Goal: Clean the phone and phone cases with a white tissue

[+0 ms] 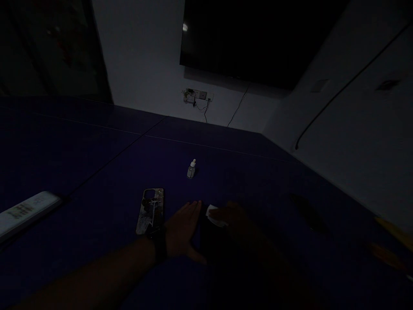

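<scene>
White cloth (215, 221) lies beneath the fingers of the right hand (235, 218), over the upper part of a flat, dark object (209, 243) whose details the gloom hides. The right grip is closed on the cloth. The left hand (183, 226) has its grip released, fingers straight and thumb spread along the dark object's left side; a black wristband (160, 244) circles the wrist. A patterned phone case (151, 211) sits just beside that hand, and a white-topped dropper bottle (191, 171) stands upright beyond both hands on the dark blue surface (129, 172).
</scene>
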Motion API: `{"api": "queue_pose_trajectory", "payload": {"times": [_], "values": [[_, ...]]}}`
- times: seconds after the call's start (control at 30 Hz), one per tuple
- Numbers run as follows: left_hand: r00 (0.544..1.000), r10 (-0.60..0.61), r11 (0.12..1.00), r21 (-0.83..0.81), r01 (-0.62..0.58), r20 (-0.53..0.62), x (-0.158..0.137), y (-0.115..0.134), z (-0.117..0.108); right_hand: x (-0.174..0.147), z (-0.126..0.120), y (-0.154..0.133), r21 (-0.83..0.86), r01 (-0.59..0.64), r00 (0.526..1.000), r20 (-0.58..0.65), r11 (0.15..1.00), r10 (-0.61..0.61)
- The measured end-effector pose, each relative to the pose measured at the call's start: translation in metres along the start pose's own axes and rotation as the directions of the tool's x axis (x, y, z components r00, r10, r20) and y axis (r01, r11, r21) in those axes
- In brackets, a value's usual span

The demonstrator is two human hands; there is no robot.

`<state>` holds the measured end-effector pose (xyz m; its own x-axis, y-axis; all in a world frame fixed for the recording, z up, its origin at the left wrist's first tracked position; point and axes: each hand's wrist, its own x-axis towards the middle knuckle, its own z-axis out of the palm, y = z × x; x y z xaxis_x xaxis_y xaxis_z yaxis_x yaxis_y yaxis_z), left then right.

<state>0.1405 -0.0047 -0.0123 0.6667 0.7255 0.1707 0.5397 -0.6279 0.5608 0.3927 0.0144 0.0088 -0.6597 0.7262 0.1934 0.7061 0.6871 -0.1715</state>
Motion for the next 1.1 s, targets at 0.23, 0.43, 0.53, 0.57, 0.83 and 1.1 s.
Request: {"api": "queue_pose_trajectory", "payload": {"times": [0.23,0.43,0.53,0.57,0.83,1.1], "values": [[1.0,-0.012,1.0,0.027,0.012,0.006,-0.002,-0.002,0.001,0.009,0.002,-0.014,0.023,0.046,0.993,0.104,0.999,-0.048],[1.0,0.01,0.999,0.032,-0.011,0.025,-0.002,-0.003,-0.001,-0.011,-0.007,-0.003,0.084,-0.089,0.996,0.02,0.992,0.088],[1.0,0.007,0.998,0.058,-0.008,0.022,-0.002,-0.005,-0.001,-0.011,-0.003,-0.001,0.141,-0.056,0.997,-0.051,0.988,0.063],[0.999,0.003,0.998,0.067,-0.006,0.035,-0.002,-0.006,-0.002,-0.008,-0.001,-0.001,0.156,-0.035,0.996,-0.071,0.987,0.046],[0.989,-0.035,0.999,0.04,0.03,0.142,-0.002,-0.01,-0.013,-0.009,-0.001,0.008,0.324,0.016,0.981,-0.186,0.946,0.047],[0.974,-0.041,0.995,0.102,0.019,0.222,-0.012,-0.021,-0.028,-0.017,-0.012,0.005,0.361,0.189,0.982,-0.087,0.913,-0.169]]}}
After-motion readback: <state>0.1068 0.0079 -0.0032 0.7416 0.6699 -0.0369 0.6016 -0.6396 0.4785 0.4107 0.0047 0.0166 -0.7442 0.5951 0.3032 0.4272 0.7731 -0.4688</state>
